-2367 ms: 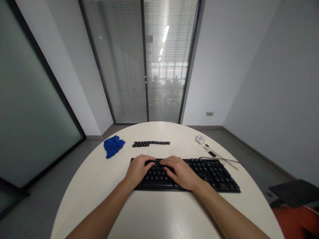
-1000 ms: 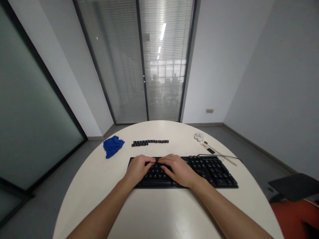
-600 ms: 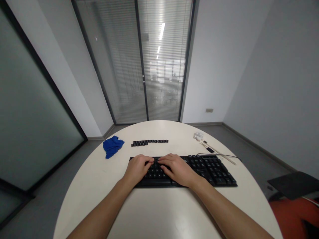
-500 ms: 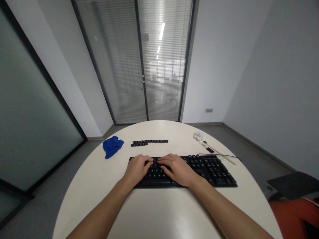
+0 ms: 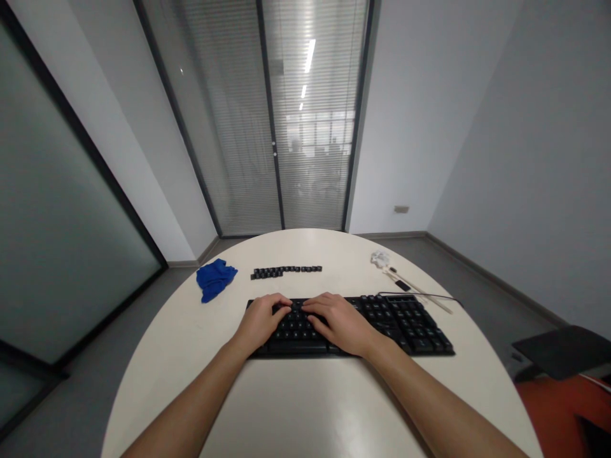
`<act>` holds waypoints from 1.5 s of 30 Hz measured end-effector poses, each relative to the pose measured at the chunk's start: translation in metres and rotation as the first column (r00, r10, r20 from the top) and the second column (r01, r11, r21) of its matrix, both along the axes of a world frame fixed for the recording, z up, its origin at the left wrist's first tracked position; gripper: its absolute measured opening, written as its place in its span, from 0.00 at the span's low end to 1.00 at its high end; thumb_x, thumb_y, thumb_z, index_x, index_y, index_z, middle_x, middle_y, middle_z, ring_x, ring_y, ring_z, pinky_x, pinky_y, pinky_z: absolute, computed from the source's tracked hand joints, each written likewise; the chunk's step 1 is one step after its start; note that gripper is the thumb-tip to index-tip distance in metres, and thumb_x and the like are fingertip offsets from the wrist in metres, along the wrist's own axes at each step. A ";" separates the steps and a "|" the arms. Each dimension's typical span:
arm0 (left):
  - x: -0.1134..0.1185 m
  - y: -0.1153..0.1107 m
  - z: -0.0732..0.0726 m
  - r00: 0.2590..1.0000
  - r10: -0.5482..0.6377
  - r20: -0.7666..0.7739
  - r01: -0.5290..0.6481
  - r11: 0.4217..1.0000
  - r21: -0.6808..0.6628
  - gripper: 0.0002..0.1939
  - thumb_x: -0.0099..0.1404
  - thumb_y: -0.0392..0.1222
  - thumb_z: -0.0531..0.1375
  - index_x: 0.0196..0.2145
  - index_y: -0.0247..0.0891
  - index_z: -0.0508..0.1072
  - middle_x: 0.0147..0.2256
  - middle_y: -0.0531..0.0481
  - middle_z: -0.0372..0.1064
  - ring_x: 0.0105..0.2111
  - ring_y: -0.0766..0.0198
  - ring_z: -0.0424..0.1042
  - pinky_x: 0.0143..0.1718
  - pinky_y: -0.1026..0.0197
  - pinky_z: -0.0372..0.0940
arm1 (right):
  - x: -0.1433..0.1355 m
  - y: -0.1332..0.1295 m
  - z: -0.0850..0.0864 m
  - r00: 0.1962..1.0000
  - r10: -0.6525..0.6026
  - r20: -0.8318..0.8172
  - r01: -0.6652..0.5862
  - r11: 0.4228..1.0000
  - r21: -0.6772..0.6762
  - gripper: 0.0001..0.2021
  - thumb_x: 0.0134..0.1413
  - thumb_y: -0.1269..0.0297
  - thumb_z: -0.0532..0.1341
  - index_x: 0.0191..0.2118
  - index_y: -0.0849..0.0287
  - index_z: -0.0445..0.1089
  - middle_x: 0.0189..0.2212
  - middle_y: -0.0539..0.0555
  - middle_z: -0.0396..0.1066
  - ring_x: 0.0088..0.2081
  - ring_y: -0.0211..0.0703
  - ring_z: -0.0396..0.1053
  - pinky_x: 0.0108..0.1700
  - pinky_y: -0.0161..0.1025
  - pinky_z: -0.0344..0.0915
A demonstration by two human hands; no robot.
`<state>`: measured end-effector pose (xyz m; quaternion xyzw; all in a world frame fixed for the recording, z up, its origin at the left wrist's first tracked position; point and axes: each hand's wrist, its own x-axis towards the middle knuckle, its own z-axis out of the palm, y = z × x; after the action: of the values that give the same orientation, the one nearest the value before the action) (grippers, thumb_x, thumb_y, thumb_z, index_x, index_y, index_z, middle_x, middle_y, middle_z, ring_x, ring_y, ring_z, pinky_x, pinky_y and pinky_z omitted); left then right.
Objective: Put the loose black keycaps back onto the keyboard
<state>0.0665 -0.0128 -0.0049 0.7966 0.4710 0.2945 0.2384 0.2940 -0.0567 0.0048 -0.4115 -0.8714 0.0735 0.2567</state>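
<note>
A black keyboard (image 5: pixel 296 348) lies across the table in front of me, partly covered by both hands. My left hand (image 5: pixel 261 321) rests over its left part, the thumb and index fingertips close together at the upper key rows. Anything between those fingertips is too small to make out. My right hand (image 5: pixel 341 323) lies over the middle keys, fingers stretched to the left and thumb apart, holding nothing visible. The two hands' fingertips nearly meet around the same keys. Beyond the keyboard, several loose black keycaps (image 5: pixel 267 273) stand in rows.
A crumpled blue cloth (image 5: pixel 216 280) lies at the left of the round white table (image 5: pixel 305 407). At the right are a clear crumpled bag (image 5: pixel 380 259), thin pale sticks (image 5: pixel 436 304), a small black piece (image 5: pixel 402 285) and the keyboard's cable (image 5: pixel 432 296). A red chair (image 5: pixel 563 413) stands beyond the right edge.
My left thumb and index fingertip have parted slightly, and the left hand has shifted a little left. The right hand stays nearly in place. The view has tilted very slightly.
</note>
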 end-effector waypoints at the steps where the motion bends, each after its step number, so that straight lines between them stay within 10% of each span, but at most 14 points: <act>1: 0.000 0.001 -0.001 1.000 -0.002 0.012 0.002 1.000 -0.008 0.08 0.65 0.37 0.62 0.40 0.41 0.80 0.40 0.51 0.80 0.43 0.58 0.77 0.49 0.58 0.67 | 0.000 0.000 0.000 1.000 0.001 0.001 -0.001 1.000 0.000 0.14 0.66 0.66 0.57 0.53 0.56 0.74 0.50 0.55 0.76 0.51 0.48 0.71 0.54 0.47 0.64; 45: 0.004 -0.001 -0.004 0.999 -0.011 -0.048 0.014 0.998 0.059 0.11 0.67 0.40 0.59 0.42 0.43 0.81 0.43 0.51 0.80 0.44 0.57 0.77 0.50 0.57 0.67 | -0.005 -0.006 0.007 0.997 0.046 0.055 -0.044 0.998 -0.048 0.23 0.65 0.57 0.58 0.62 0.59 0.67 0.59 0.61 0.68 0.57 0.54 0.65 0.60 0.53 0.61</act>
<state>0.0708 -0.0137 -0.0093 0.8131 0.4624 0.2878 0.2053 0.2886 -0.0631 0.0115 -0.3996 -0.8854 0.0882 0.2207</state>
